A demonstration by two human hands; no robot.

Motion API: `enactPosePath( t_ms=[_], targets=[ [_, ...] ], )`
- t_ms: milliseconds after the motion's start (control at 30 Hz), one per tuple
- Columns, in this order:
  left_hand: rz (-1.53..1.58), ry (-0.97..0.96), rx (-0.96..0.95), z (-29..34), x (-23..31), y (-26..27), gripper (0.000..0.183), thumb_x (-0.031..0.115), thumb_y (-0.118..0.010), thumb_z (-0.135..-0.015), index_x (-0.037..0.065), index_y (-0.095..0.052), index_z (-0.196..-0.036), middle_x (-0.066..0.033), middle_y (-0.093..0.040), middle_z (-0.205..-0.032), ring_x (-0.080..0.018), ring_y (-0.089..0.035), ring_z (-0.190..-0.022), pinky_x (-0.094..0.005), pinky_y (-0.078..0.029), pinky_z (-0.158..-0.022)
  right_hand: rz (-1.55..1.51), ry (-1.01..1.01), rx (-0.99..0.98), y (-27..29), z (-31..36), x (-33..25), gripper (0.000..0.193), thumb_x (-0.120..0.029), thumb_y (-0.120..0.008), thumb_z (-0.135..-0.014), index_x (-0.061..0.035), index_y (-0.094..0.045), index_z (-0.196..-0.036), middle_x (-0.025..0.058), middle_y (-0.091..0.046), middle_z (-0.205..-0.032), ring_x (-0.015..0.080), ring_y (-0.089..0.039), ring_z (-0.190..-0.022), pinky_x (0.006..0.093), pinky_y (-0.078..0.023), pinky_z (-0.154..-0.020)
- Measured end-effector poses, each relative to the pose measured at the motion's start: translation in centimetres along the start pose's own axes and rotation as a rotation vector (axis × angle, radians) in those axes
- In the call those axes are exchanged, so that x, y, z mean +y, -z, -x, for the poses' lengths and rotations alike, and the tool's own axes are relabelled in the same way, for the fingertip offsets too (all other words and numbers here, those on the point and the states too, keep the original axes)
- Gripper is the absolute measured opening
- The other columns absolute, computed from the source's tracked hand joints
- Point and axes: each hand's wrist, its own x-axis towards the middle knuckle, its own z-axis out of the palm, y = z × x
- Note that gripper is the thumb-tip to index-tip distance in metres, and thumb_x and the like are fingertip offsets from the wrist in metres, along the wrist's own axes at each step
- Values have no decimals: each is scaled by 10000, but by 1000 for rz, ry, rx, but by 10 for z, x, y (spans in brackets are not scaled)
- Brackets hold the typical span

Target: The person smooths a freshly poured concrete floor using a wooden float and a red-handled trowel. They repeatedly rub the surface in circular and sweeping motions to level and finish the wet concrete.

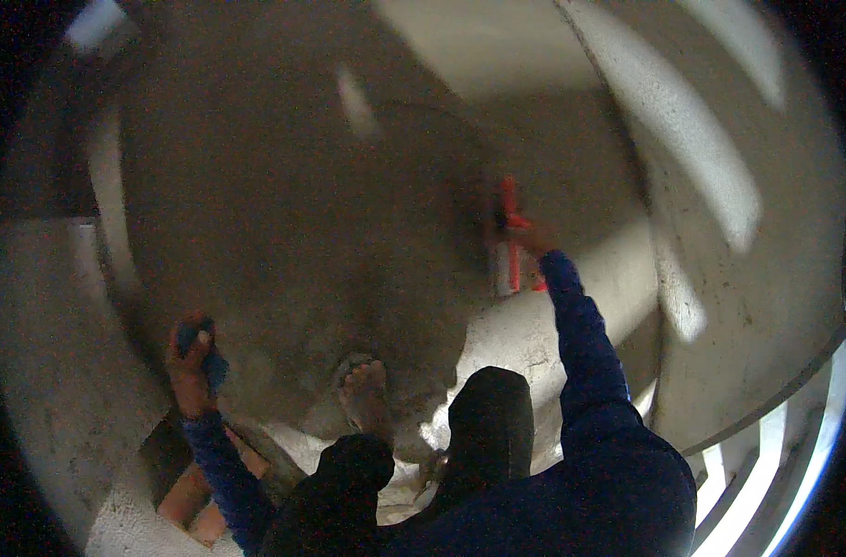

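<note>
My right hand [534, 239] reaches far out over the smooth grey cement surface [302, 232]. Its fingers are closed round a long red hand float [509, 195], which is blurred and lies against that surface. At the lower left, my left hand [192, 382] is closed on a small dark blue object [217, 369], perhaps a sponge or a wadded cloth. The fingers cover much of it, so its kind is unclear.
A bare foot [365, 385] stands on the grey surface in front of me. Reddish bricks [195, 492] lie by my left forearm. A curved-looking pale wall [739, 306] rises on the right, with bright bars [767, 455] below it. Sunlit patches fall across the cement.
</note>
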Motion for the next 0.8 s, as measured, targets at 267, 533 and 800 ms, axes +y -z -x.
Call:
enactPosePath(
  t_ms=[267, 533, 800],
  targets=[
    [-13, 192, 218, 13, -10, 51, 365, 245, -692, -838, 76, -602, -1148, -10, -605, -975, -124, -534, -845, -269, -430, -728, 633, -15, -116, 73, -151, -18, 321, -275, -675, -843, -67, -677, -1088, 91, -684, -956, 195, -642, -814, 351, -530, -712],
    [-25, 95, 229, 5, -14, 66, 296, 213, -674, -846, 85, -615, -1107, -19, -619, -965, -113, -536, -779, -247, -429, -669, 526, 350, -261, -118, -241, -299, 303, -313, -684, -781, -81, -728, -971, 119, -693, -927, 230, -645, -825, 363, -511, -757],
    [74, 102, 38, 2, 12, 20, 240, 185, -663, -841, 85, -620, -1055, -25, -626, -971, -92, -540, -705, -228, -429, -600, 803, 502, -497, -259, -66, -323, 341, -301, -669, -754, -84, -703, -1014, 167, -690, -985, 315, -665, -934, 425, -521, -817]
  ],
)
